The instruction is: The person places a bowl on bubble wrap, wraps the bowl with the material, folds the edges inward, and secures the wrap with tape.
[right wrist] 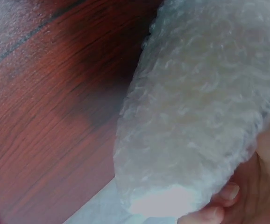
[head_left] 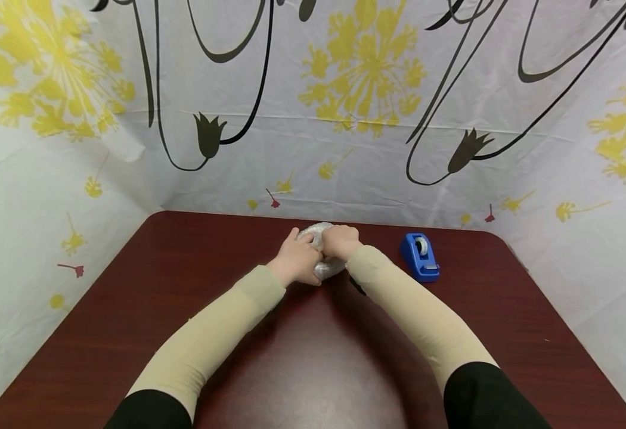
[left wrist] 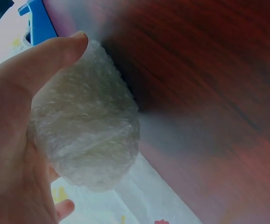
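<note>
A bundle of bubble wrap (head_left: 328, 269) is at the far side of the table, between both hands. Whatever it covers is hidden under the cloudy layers. My left hand (head_left: 298, 260) grips its left side; in the left wrist view the thumb (left wrist: 60, 51) lies along one edge, with other fingers behind. From the right, my right hand (head_left: 341, 241) holds the bundle near its top, fingers bent. In the right wrist view the bubble wrap (right wrist: 195, 102) fills much of the picture, with fingertips (right wrist: 212, 213) at its lower edge.
A blue tape dispenser (head_left: 420, 259) with a roll in it stands to the right of the hands. The dark red wooden table (head_left: 211, 250) ends just behind the bundle. A patterned white sheet (head_left: 302, 185) hangs behind and at both sides.
</note>
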`<state>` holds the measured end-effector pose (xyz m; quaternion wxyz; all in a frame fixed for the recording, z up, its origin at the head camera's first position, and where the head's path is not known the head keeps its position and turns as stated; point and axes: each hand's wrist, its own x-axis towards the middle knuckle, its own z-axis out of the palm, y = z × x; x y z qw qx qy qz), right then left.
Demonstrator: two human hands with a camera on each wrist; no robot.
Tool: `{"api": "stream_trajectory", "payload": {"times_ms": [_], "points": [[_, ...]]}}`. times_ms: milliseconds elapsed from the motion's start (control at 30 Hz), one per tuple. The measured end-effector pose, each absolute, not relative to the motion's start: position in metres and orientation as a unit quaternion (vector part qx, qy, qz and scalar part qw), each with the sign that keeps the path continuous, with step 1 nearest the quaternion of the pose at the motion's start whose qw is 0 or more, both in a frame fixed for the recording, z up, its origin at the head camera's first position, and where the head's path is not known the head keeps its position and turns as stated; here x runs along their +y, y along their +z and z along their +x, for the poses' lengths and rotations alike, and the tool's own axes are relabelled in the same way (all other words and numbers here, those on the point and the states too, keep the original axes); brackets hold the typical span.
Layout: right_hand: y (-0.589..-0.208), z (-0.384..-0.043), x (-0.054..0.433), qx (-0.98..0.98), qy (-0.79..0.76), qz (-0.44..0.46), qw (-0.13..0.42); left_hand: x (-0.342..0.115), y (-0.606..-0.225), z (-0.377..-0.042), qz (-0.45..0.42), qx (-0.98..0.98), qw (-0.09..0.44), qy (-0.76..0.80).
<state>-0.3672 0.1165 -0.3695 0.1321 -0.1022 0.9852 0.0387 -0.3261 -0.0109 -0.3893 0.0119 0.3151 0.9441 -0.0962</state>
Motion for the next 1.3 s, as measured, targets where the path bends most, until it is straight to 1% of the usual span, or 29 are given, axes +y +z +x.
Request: {"api": "stream_trajectory", "payload": {"times_ms": [200,300,433,633,733,800,1067,1200,1300], "points": [[-0.359,-0.367,0.124,0.981,-0.009,-0.104,0.162,-0.009,-0.386,-0.327,0.308,0.946,0.036,-0.092],[-0.356,-0.365,0.125,0.981,-0.014,-0.104,0.164,-0.01,-0.385,-0.326,0.306,0.947,0.043,-0.086],[-0.359,-0.362,0.122,0.984,0.011,-0.099,0.145,-0.01,-0.385,-0.326,0.304,0.948,0.053,-0.081],[-0.364,-0.363,0.121,0.99,0.084,-0.078,0.082,-0.01,-0.385,-0.325,0.3,0.949,0.056,-0.079],[-0.364,-0.365,0.123,0.991,0.094,-0.064,0.067,-0.009,-0.384,-0.324,0.297,0.949,0.053,-0.088],[-0.363,-0.366,0.126,0.992,0.091,-0.059,0.07,-0.009,-0.384,-0.324,0.296,0.949,0.053,-0.091],[-0.353,-0.368,0.135,0.991,0.068,-0.026,0.111,-0.007,-0.384,-0.323,0.299,0.948,0.053,-0.09],[-0.351,-0.369,0.141,0.99,0.059,-0.038,0.122,-0.008,-0.386,-0.324,0.299,0.948,0.049,-0.095],[-0.348,-0.369,0.148,0.988,0.018,-0.054,0.142,-0.009,-0.387,-0.325,0.3,0.948,0.048,-0.097]]}}
